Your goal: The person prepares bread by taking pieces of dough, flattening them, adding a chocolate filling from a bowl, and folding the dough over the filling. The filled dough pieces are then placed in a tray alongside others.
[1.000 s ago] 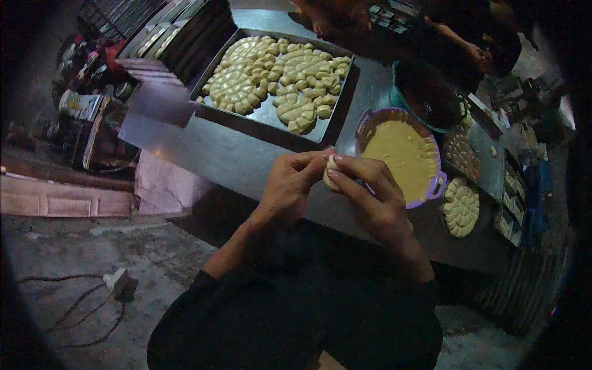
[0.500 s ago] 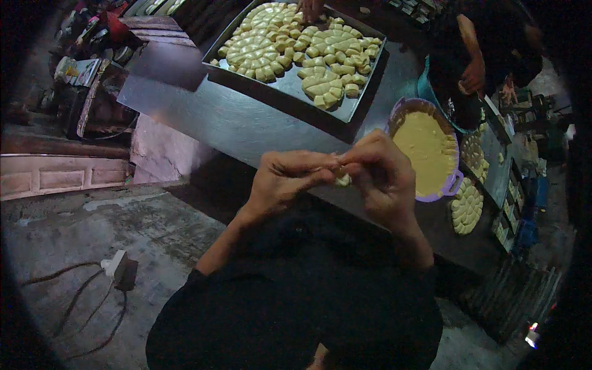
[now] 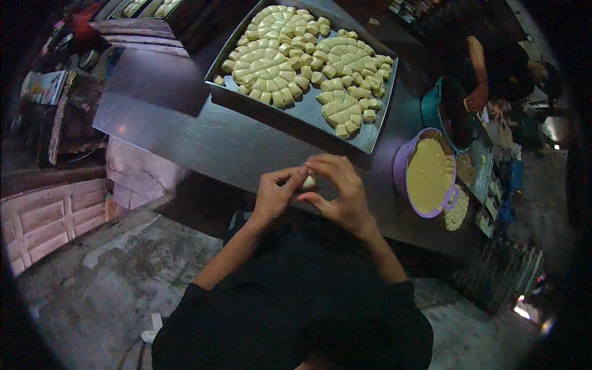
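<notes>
Two bare hands meet over the near edge of a metal table (image 3: 185, 139), a small pale piece of dough (image 3: 310, 180) between them, in front of a dark shirt (image 3: 296, 296). The left hand (image 3: 275, 192) has its thumb and forefinger drawn together at the tips, pinching at the left side of the dough. The right hand (image 3: 340, 192) arches over from the other side, its fingers bent close together with the tips near those of the left, while its thumb stands apart below, leaving a gap; how firmly the right fingertips press on the dough cannot be told.

Beyond the hands, a large square metal tray (image 3: 306, 111) holds rounds of dough (image 3: 265, 65) scored into wedges, with short cut chunks scattered around and between them. Bare metal shows along the tray's near side.

To the right of the hands, near the table's edge, sits a purple bowl (image 3: 402, 166) with a handle, filled with a smooth yellow mixture (image 3: 428, 179). Just behind it is a teal basin (image 3: 430, 108), dark inside, with a co-worker's hand (image 3: 477, 98) at its far rim. Another scored dough round (image 3: 456, 213) lies on the table just beside the bowl, partly hidden by it.

At upper left, a stack of trays (image 3: 145, 31) carries more pale dough. A pinkish panelled door (image 3: 52, 216) stands at lower left, and a white plug (image 3: 151, 330) with cords lies on the grey floor (image 3: 132, 265).
</notes>
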Tool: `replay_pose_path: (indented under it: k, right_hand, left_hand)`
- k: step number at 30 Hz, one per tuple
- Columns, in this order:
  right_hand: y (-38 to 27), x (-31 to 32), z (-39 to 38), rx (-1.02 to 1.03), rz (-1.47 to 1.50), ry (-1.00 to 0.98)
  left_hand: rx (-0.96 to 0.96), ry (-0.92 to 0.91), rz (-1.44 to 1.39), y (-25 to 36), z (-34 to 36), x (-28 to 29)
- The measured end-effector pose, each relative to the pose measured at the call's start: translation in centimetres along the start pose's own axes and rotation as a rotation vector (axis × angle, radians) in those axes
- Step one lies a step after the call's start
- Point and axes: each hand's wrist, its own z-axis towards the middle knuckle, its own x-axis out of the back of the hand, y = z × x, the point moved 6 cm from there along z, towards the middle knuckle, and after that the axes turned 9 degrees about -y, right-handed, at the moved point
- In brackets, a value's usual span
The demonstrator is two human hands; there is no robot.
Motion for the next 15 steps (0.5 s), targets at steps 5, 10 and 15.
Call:
replay_pose_path:
  k: [5,10,15]
  right_hand:
    - [6.1,-7.7,-2.1,-0.764,1.0,0.119]
    - [9.6,-10.4,-3.5,-0.777,0.824,0.274]
    - [10.8,-9.2,-0.8,-0.628,-0.098,0.055]
  left_hand:
    - [-0.325,0.088,0.495,1.5,2.4,3.0]
    - [-0.174,0.146,-0.021,1.1,4.5,5.8]
    - [-0.228,0.203,0.539,1.3,5.7,11.5]
